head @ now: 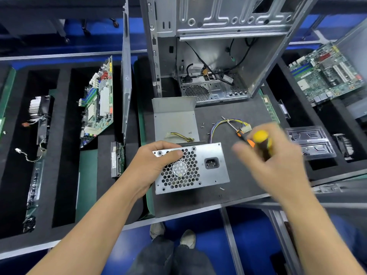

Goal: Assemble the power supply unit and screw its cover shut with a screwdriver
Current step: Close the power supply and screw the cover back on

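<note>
Meanwhile, left hand (156,161) gripping power supply unit (198,167), right hand (272,155) around screwdriver (260,137)

Left hand steadies the power supply unit while the right grips a screwdriver.

The left hand (156,161) curls over the top left corner of the power supply unit (191,168), which stands on the dark mat (248,181) with its fan grille and power socket facing the camera. The blurred right hand (276,155) holds a yellow-handled screwdriver (261,139) just right of the unit, above a second screwdriver (236,131) with an orange grip lying across a wire bundle (228,124). The unit's grey cover (175,118) sits behind it, small screws (222,188) are scattered on the mat, and an open computer case (214,48) stands at the back. 2 motherboards (99,100) rest in the foam trays either side.
</note>
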The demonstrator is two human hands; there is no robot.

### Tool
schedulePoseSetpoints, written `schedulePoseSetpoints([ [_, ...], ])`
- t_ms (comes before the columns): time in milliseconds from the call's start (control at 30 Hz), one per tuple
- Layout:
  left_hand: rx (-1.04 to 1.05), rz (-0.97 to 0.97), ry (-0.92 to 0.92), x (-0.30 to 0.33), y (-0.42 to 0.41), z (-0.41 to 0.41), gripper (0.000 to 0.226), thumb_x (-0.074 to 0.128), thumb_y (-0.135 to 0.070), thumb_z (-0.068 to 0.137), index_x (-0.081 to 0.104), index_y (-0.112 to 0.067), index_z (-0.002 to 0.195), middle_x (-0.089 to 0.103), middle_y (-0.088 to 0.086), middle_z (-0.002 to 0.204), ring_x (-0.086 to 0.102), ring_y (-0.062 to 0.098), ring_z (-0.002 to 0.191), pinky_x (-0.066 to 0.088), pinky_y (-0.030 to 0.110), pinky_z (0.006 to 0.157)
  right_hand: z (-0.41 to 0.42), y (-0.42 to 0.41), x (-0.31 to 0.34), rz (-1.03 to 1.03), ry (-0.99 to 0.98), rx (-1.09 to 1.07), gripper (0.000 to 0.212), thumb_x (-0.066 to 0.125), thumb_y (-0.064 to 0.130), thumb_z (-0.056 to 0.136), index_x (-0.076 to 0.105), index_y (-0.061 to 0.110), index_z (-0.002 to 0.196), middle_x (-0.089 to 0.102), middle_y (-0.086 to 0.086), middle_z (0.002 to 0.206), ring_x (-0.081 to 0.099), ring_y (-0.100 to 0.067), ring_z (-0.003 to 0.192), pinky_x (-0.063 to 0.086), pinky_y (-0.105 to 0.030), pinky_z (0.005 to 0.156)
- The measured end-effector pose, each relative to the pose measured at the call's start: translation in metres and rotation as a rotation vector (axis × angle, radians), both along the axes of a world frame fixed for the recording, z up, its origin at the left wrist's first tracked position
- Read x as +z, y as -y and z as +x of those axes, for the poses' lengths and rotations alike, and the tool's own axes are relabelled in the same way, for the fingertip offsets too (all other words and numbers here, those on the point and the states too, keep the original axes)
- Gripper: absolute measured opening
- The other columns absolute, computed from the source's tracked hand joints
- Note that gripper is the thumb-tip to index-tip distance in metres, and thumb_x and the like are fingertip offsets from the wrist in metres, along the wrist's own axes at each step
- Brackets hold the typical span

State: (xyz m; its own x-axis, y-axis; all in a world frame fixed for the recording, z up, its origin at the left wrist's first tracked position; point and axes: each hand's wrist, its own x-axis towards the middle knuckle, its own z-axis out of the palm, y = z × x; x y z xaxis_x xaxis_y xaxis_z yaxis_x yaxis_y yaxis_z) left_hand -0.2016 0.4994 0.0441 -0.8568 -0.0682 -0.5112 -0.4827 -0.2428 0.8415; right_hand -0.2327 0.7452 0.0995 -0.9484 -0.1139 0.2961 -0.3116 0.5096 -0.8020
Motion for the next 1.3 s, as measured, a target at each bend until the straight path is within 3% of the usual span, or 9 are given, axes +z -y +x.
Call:
schedulePoseSetpoints([
  [233,0.041,0.037,0.04,0.001,0.002,-0.007,0.027,0.087,-0.028,0.055,0.08,-0.019,0.079,0.077,0.012,0.086,0.075,0.022,0.07,0.058,0.029,0.058,0.043,-0.02,-0.098,0.034,0.114,-0.245,0.027,0.06,0.051,0.076,0.047,0.03,0.084,0.052,0.005,0.068,0.047,-0.01,0.056,0.034,-0.008,0.055],
  [333,0.057,0.025,0.045,0.001,0.002,-0.009,0.022,0.086,-0.026,0.055,0.08,-0.021,0.076,0.078,0.01,0.084,0.075,0.02,0.069,0.058,0.026,0.056,0.057,-0.02,-0.141,0.376,0.154,-0.124,0.04,0.064,0.06,0.072,0.05,0.023,0.077,0.049,0.01,0.06,0.049,-0.01,0.054,0.037,-0.017,0.05],
  [467,0.056,0.009,0.037,0.0,0.001,-0.01,0.022,0.086,-0.026,0.055,0.08,-0.02,0.075,0.078,0.009,0.084,0.075,0.02,0.069,0.057,0.026,0.056,0.06,-0.011,-0.176,0.767,-0.129,-0.093,0.044,0.07,0.044,0.08,0.044,0.016,0.058,0.04,0.001,0.055,0.044,-0.019,0.047,0.03,-0.029,0.039],
  [600,0.06,-0.008,0.042,0.001,0.001,-0.009,0.018,0.084,-0.025,0.059,0.078,-0.019,0.075,0.077,0.011,0.086,0.074,0.021,0.07,0.058,0.027,0.057,0.043,-0.019,-0.161,0.742,0.127,-0.105,0.054,0.072,0.056,0.079,0.035,0.019,0.066,0.036,0.008,0.049,0.04,-0.022,0.043,0.031,-0.027,0.041],
  [700,0.07,-0.011,0.045,0.001,0.003,-0.009,0.017,0.083,-0.025,0.06,0.078,-0.018,0.075,0.077,0.013,0.089,0.074,0.022,0.071,0.058,0.028,0.058,0.015,-0.032,-0.147,0.613,0.317,-0.038,0.044,0.068,0.05,0.085,0.035,0.02,0.076,0.044,0.007,0.055,0.051,-0.035,0.062,0.041,-0.035,0.052],
  [833,0.032,-0.015,0.057,0.002,0.004,-0.009,0.016,0.083,-0.026,0.06,0.079,-0.02,0.074,0.077,0.014,0.087,0.074,0.023,0.068,0.058,0.029,0.057,-0.036,-0.028,-0.132,0.43,0.366,-0.141,0.023,0.061,0.026,0.093,0.046,0.011,0.083,0.054,-0.004,0.069,0.05,-0.039,0.073,0.045,-0.039,0.062],
  [933,0.023,-0.013,0.054,0.002,0.004,-0.008,0.02,0.083,-0.026,0.059,0.079,-0.018,0.076,0.077,0.014,0.086,0.074,0.023,0.069,0.058,0.029,0.058,-0.076,-0.007,-0.132,0.53,0.3,-0.159,0.022,0.058,0.021,0.096,0.047,0.014,0.079,0.048,-0.005,0.077,0.045,-0.033,0.074,0.024,-0.033,0.058],
  [1067,0.006,-0.002,0.077,0.003,0.004,-0.008,0.026,0.085,-0.028,0.054,0.078,-0.016,0.076,0.076,0.016,0.085,0.073,0.025,0.068,0.058,0.03,0.058,-0.115,0.023,-0.13,0.672,0.238,-0.032,0.02,0.06,0.029,0.097,0.064,0.012,0.108,0.057,-0.012,0.11,0.056,-0.035,0.098,0.042,-0.039,0.07],
  [1300,-0.003,-0.01,0.093,0.003,0.009,-0.014,0.028,0.084,-0.029,0.056,0.077,-0.013,0.078,0.076,0.015,0.085,0.073,0.024,0.07,0.058,0.031,0.059,-0.141,0.044,-0.133,0.768,0.301,0.115,0.026,0.068,0.034,0.091,0.064,0.009,0.097,0.053,-0.007,0.095,0.058,-0.035,0.094,0.034,-0.033,0.067],
])
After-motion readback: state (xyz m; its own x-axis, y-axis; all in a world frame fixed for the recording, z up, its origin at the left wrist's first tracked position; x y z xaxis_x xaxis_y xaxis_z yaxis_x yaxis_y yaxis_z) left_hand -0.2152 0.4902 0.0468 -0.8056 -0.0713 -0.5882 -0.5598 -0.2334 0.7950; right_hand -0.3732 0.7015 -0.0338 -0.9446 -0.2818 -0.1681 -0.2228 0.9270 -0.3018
